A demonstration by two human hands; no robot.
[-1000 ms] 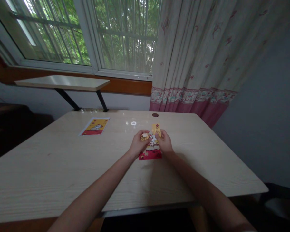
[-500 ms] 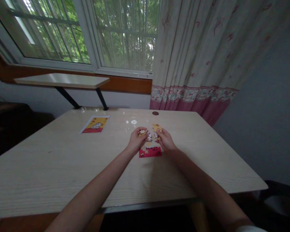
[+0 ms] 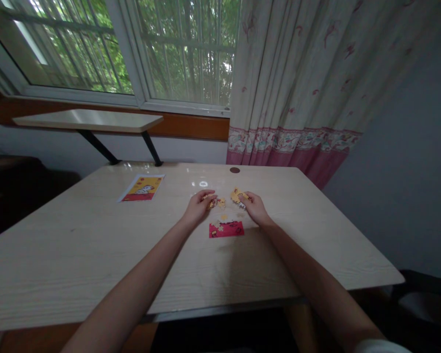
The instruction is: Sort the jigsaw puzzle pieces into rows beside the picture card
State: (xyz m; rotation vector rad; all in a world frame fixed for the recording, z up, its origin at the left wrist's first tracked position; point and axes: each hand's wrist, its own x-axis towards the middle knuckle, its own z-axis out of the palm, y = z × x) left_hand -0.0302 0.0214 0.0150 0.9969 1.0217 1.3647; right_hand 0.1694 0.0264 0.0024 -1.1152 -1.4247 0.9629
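A small jigsaw puzzle lies broken up on the wooden table (image 3: 95, 255). Its red bottom strip (image 3: 226, 229) rests flat between my wrists. My left hand (image 3: 198, 207) is closed on a few yellow puzzle pieces (image 3: 216, 201) at its fingertips. My right hand (image 3: 255, 207) is closed on another clump of yellow pieces (image 3: 238, 195). One small loose piece (image 3: 224, 216) sits between the hands, above the red strip.
A printed picture card (image 3: 141, 188) with the same yellow and red design lies at the table's far left. A round cable hole (image 3: 234, 170) is at the far edge. A shelf (image 3: 84, 120), window and curtain (image 3: 297, 83) stand behind.
The puzzle was one joined rectangle under both hands; its upper yellow part has come apart, each hand pulling a clump outward, leaving the red strip on the table.
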